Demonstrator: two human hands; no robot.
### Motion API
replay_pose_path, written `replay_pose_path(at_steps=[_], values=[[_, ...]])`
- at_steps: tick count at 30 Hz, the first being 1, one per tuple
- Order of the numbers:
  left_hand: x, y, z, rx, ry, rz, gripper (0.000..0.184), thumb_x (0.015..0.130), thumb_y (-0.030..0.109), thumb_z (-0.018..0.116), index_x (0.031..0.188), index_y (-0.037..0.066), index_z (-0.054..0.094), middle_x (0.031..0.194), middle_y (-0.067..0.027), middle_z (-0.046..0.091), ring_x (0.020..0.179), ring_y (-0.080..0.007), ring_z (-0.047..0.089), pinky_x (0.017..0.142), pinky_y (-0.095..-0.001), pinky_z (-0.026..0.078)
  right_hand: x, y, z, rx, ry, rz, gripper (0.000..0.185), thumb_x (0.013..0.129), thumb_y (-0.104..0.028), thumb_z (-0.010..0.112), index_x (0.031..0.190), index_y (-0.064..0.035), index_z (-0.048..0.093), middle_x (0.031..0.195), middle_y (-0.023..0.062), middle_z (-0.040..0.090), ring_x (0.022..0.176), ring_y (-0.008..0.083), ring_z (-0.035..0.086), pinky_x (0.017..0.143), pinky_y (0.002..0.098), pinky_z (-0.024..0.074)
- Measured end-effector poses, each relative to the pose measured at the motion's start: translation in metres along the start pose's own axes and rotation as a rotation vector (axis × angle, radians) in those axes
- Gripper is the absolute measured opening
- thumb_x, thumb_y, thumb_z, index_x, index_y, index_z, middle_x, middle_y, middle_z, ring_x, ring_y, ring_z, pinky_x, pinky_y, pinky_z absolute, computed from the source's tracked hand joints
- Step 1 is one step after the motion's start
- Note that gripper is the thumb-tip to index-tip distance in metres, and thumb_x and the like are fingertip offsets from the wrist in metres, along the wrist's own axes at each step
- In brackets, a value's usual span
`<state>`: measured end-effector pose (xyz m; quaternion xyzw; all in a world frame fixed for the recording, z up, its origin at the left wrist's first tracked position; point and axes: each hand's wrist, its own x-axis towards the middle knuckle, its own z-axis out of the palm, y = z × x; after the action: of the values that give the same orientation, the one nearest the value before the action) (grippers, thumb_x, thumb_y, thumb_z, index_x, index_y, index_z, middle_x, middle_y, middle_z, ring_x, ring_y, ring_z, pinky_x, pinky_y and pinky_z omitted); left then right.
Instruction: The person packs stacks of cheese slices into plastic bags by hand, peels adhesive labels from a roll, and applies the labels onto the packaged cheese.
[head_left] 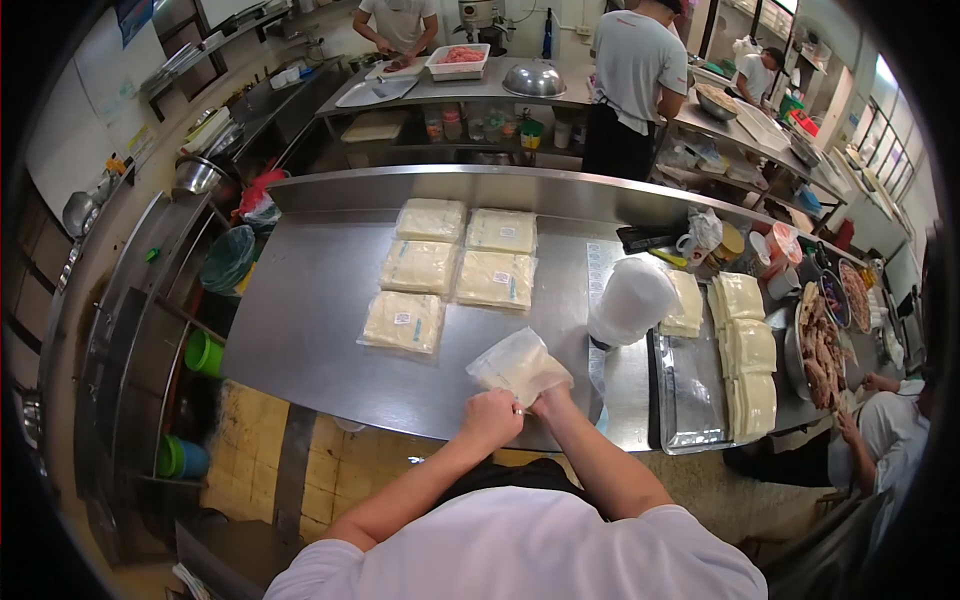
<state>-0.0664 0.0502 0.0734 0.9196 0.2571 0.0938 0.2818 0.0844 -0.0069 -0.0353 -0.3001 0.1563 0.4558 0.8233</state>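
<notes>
A translucent plastic bag (512, 362) with something pale in it is between my hands at the near edge of the steel table. My left hand (492, 416) has its fingers closed on the bag's near edge. Beside it, my right hand (550, 398) is closed at the bag's right corner, its fingers partly covered by the plastic. Farther up the table lie several flat sealed packets (402, 322) of pale yellow sheets, some with white labels. To my right, folded pale sheets (752, 345) sit in stacks on a metal tray (695, 432). A white plastic roll (634, 302) stands left of the tray.
A strip of labels (595, 270) lies by the roll. Behind the tray are cups (783, 243) and a large bowl of meat (820, 350), with a seated person (885, 440) beside it. A raised steel ledge (520, 185) borders the table's far side; other people work beyond.
</notes>
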Motion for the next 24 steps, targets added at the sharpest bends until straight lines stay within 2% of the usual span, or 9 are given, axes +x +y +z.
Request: replay_pose_path(at_steps=[4,6,7,10,13,16,19,24], values=[[-0.014,-0.002,0.006,0.05,-0.191,0.019,0.022,0.083,0.027,0.064,0.082,0.009,0.076,0.087,-0.017,0.072,0.083,-0.0389,0.069,0.076,-0.0504,0.056,-0.017,-0.009,0.025,-0.074,0.121,0.191,0.036,0.097,-0.009,0.046,0.131,-0.0032,0.055,0.128,0.02,0.061,0.11,0.0411,0.064,0.097,0.0605,0.0534],[-0.022,0.001,0.012,0.034,-0.282,0.052,0.021,0.083,0.027,0.064,0.082,0.01,0.076,0.086,-0.0168,0.072,0.082,-0.0383,0.07,0.075,-0.0501,0.056,-0.012,-0.004,0.021,-0.149,0.105,0.215,0.037,0.096,-0.011,0.046,0.132,-0.0034,0.055,0.13,0.0211,0.06,0.112,0.0417,0.063,0.096,0.0598,0.0538],[-0.023,0.003,0.008,-0.017,-0.207,0.11,0.021,0.082,0.028,0.064,0.081,0.01,0.075,0.085,-0.0166,0.072,0.081,-0.0374,0.07,0.073,-0.0496,0.056,-0.008,-0.002,0.017,-0.186,0.095,0.226,0.038,0.096,-0.012,0.046,0.132,-0.0035,0.054,0.131,0.0216,0.059,0.113,0.042,0.063,0.095,0.0595,0.0541],[-0.016,-0.003,0.004,-0.044,-0.069,0.075,0.021,0.082,0.029,0.065,0.079,0.01,0.074,0.083,-0.0164,0.072,0.08,-0.0378,0.07,0.073,-0.0492,0.056,0.002,0.001,0.001,-0.005,-0.195,0.26,0.046,0.092,-0.008,0.044,0.138,-0.001,0.049,0.139,0.0257,0.053,0.119,0.0455,0.059,0.097,0.0607,0.0528],[-0.025,-0.013,0.012,0.03,-0.253,0.044,0.023,0.081,0.029,0.065,0.079,0.008,0.073,0.082,-0.0173,0.072,0.079,-0.0386,0.07,0.073,-0.05,0.056,0.007,0.008,0.0,-0.168,-0.099,0.313,0.047,0.092,-0.01,0.046,0.138,0.0018,0.049,0.137,0.0266,0.056,0.12,0.046,0.059,0.101,0.0625,0.0495],[-0.027,-0.016,0.011,-0.057,-0.23,0.064,0.024,0.081,0.029,0.064,0.079,0.007,0.073,0.082,-0.0188,0.071,0.079,-0.0399,0.069,0.073,-0.0511,0.055,-0.002,0.016,0.009,-0.278,-0.115,0.272,0.047,0.093,-0.01,0.046,0.137,0.003,0.05,0.134,0.0265,0.058,0.121,0.0462,0.059,0.107,0.063,0.0446],[-0.032,-0.024,0.01,-0.107,-0.258,0.07,0.026,0.082,0.03,0.064,0.079,0.005,0.072,0.081,-0.02,0.07,0.078,-0.0415,0.068,0.074,-0.0516,0.054,-0.021,0.02,0.036,-0.189,0.01,0.331,0.046,0.092,-0.009,0.045,0.136,0.0018,0.052,0.131,0.0253,0.06,0.121,0.045,0.059,0.108,0.0622,0.0448],[-0.031,-0.013,-0.006,-0.156,-0.272,0.131,0.027,0.085,0.028,0.061,0.082,0.004,0.072,0.084,-0.0217,0.07,0.081,-0.0418,0.068,0.075,-0.0517,0.054,-0.01,0.032,0.013,-0.286,-0.149,0.275,0.044,0.095,-0.012,0.045,0.136,0.0006,0.052,0.13,0.0244,0.061,0.121,0.0439,0.059,0.106,0.0619,0.0466]])
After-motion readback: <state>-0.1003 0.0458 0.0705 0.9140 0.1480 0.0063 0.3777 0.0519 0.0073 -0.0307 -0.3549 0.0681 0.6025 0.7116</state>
